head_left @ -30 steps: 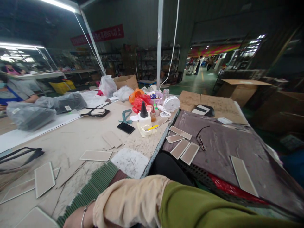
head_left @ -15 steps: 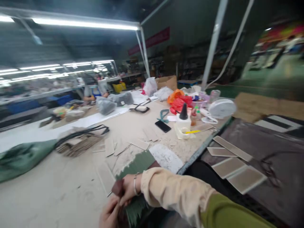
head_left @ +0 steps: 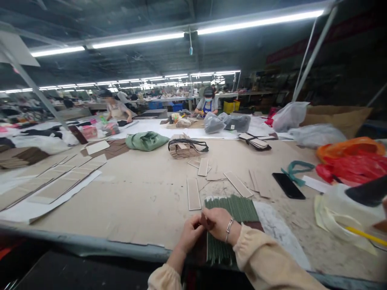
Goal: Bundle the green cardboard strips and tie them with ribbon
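Near the front edge of the table, my left hand (head_left: 191, 233) and my right hand (head_left: 220, 222) meet. Both have their fingers closed on a small dark brown piece (head_left: 206, 222), leather-like and apparently folded. Below my right hand lies a row of narrow green strips (head_left: 240, 207), packed side by side, with more of them showing under the wrist. Dark brown material shows beside the strips. Just beyond my hands rests a beige rectangular panel (head_left: 194, 194) with a pale border. My fingers partly hide the brown piece.
Loose panels (head_left: 238, 184) lie beyond the strips. A black phone (head_left: 288, 185), a teal band (head_left: 298, 171), a white container (head_left: 347, 203) and red plastic bags (head_left: 356, 163) stand right. Panels on white paper (head_left: 87, 185) lie left. Two people (head_left: 207, 106) work across the table.
My view has swung left and now takes in the table's left side and another person. My hands remain together at the brown piece, and my left hand shows more fully.
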Motion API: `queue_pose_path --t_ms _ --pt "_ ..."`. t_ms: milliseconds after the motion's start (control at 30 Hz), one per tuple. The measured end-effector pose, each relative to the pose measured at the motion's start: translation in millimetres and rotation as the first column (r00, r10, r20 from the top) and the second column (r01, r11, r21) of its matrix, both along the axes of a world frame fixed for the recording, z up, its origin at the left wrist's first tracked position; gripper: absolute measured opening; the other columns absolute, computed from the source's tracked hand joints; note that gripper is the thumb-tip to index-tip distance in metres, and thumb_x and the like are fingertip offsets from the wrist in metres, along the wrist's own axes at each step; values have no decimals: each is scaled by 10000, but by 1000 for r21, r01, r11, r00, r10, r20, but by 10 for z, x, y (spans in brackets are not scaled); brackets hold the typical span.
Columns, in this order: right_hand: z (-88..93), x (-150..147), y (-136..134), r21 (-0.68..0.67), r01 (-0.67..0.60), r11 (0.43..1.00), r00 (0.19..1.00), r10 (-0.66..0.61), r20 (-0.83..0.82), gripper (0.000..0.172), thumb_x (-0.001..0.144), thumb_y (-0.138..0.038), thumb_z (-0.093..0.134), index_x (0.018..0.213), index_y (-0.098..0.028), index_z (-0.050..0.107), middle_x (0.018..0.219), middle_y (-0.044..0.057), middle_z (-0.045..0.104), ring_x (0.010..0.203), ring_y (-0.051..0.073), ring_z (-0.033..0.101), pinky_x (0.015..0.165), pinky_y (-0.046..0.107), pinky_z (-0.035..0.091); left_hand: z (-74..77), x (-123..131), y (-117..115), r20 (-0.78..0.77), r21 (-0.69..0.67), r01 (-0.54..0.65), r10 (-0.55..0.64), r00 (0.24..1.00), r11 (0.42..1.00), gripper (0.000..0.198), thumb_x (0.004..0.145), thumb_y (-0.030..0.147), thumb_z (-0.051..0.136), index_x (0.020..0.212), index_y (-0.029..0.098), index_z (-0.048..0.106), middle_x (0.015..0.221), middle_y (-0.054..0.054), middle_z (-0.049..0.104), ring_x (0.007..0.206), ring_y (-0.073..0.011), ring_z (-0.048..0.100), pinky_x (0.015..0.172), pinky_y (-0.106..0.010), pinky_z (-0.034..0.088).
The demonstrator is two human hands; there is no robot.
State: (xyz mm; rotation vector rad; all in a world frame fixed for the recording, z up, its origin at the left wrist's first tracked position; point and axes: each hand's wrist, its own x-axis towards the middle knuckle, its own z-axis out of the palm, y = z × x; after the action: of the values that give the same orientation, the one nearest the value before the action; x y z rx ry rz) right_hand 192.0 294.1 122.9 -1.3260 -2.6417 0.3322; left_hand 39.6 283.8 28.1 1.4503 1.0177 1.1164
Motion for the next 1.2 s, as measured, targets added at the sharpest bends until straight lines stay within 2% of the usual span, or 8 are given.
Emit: queue_pose_path --t_ms 133,333,500,600,733,967,1100,1200 --pt "-34 -90 -34 158 -35 987 990 13 139 66 792 -159 551 834 -183 596 887 68 627 876 210 563 668 285 401 -79 8 16 31 -6 -45 45 999 999 202 727 319 618 657 129 619 685 -22 575 690 -154 514 662 -259 423" --pt "-205 -24 -28 194 -16 981 994 -6 113 120 889 -227 475 957 -204 571 897 48 575 771 149 554 600 249 379 -17 -26 45 197 -187 27 11 980 982 304 733 334 621 973 148 643 800 -39 661 749 -168 593 720 -290 476" --pt "-205 68 4 161 14 987 996 -28 87 103 869 -245 492 906 -173 555 864 37 557 733 132 542 607 236 357 168 -100 130 13 -104 104 -103 995 989 255 723 259 603 931 145 697 938 -61 704 915 -198 611 899 -337 459" --pt "-209 77 24 137 13 990 998 -21 59 96 865 -238 498 886 -174 567 843 32 565 752 135 544 630 232 357 173 -145 157 -29 -110 97 -101 995 989 242 709 240 595 900 137 701 878 -54 711 827 -183 629 810 -307 495" --pt "-218 59 27 130 -6 991 999 2 34 134 885 -238 477 866 -167 589 832 44 596 788 147 551 683 243 368 95 -148 166 -107 -136 -14 0 994 991 213 679 201 558 816 120 699 723 -35 694 657 -152 617 660 -260 494" --pt "-188 81 -108 168 -69 983 991 48 127 176 903 -252 467 839 -165 606 859 63 619 828 166 549 703 271 371 -12 -54 184 -304 -64 -186 158 939 980 182 659 169 523 723 143 691 689 -15 681 657 -139 603 651 -235 468" --pt "-223 133 -216 163 -110 980 990 94 104 176 899 -235 467 804 -168 600 820 57 619 793 160 554 701 272 396 -13 -21 183 -299 -110 -151 112 948 982 209 685 200 489 734 141 684 602 -17 657 575 -145 595 584 -241 466" --pt "-184 260 -273 140 -80 987 996 84 -27 179 888 -251 487 783 -179 612 775 49 627 761 160 565 695 274 431 20 -24 179 -284 -190 -100 43 958 977 223 697 263 497 743 142 678 602 -28 659 561 -161 602 566 -252 470"
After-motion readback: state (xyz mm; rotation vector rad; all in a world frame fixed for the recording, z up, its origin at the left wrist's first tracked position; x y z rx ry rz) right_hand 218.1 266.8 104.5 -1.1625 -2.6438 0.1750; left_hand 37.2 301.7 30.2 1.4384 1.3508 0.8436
